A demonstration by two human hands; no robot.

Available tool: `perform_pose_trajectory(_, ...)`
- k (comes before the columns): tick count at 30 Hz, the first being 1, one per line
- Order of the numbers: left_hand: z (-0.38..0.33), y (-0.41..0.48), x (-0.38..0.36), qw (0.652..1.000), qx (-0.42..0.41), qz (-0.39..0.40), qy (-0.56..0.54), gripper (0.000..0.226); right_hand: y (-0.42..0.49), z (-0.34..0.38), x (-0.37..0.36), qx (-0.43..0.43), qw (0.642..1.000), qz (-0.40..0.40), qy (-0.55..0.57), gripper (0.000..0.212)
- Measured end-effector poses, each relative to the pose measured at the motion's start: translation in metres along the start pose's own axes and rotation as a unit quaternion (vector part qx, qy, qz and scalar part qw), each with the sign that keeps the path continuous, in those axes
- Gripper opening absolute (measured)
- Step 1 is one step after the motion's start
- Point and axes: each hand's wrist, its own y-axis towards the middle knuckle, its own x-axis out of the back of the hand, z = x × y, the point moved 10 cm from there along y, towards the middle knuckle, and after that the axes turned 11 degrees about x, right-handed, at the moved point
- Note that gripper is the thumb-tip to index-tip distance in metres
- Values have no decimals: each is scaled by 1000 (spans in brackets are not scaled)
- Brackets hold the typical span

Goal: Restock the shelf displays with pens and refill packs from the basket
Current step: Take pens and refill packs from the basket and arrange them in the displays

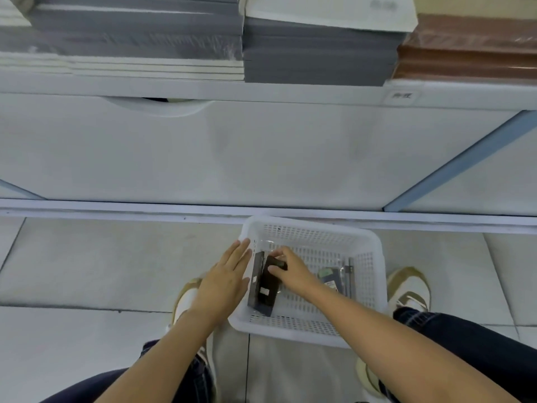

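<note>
White plastic mesh made up the basket [290, 334], which sat on the floor [116, 271] in front of the crouching person, and both hands were at it. The right hand [290, 270] had its fingers curled over the far end of a black pack [268, 289] with the thumb on its face, pinching it. The pack was in the basket, reaching from under those fingertips back towards the wrist side. The left hand [226, 283] lay flat with straight fingers, holding nothing, against the outside of the basket wall nearest it (steadying it, I judged).

To my eye the pack would be light, slim and fairly stiff. Its dark wrapper looked glossy, so it might slide in a loose pinch. The narrow end already under the right fingers seemed the sensible place to take it, thumb on one face and fingers on the other.

Its long axis ran away from the person, the far end tipped a little towards the right hand's side and the pale label near the close end. A second dark pack [255, 283] lay alongside it, touching, between it and the left hand. A clear-wrapped pack [334, 277] lay just beyond the right wrist.
</note>
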Motion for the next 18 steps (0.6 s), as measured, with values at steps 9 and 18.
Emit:
perform_pose_trajectory(9, 6, -2, 2, 1000, -17, 3, 0, 57, 8, -6, 39, -22, 993, -119, 17, 22)
perform_pose_trajectory(18, 13, -1, -7, 1000, -7, 8, 16, 60, 7, -11, -10, 22, 984, -54, -167, 48)
